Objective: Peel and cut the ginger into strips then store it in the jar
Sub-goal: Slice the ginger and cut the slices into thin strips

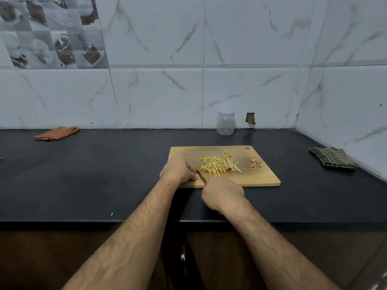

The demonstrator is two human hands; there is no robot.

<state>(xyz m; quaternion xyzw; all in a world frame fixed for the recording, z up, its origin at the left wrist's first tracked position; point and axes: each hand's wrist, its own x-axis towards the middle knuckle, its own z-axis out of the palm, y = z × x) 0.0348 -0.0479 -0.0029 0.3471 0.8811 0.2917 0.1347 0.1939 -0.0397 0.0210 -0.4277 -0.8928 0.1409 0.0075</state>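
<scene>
A wooden cutting board [261,176] lies on the black counter. A heap of yellow ginger strips [219,164] covers its middle, and a small pile of peel scraps [256,164] sits toward its right end. My left hand [178,170] is curled over a small piece of ginger [196,177] at the board's front left. My right hand [223,193] grips the knife [201,176], whose blade points up-left against that piece. A clear plastic jar [225,123] with a white lid stands closed by the back wall.
An orange checked cloth [57,133] lies at the back left of the counter [104,174]. A dark checked cloth [332,158] lies at the right near the corner wall. The counter's front edge runs just below my wrists.
</scene>
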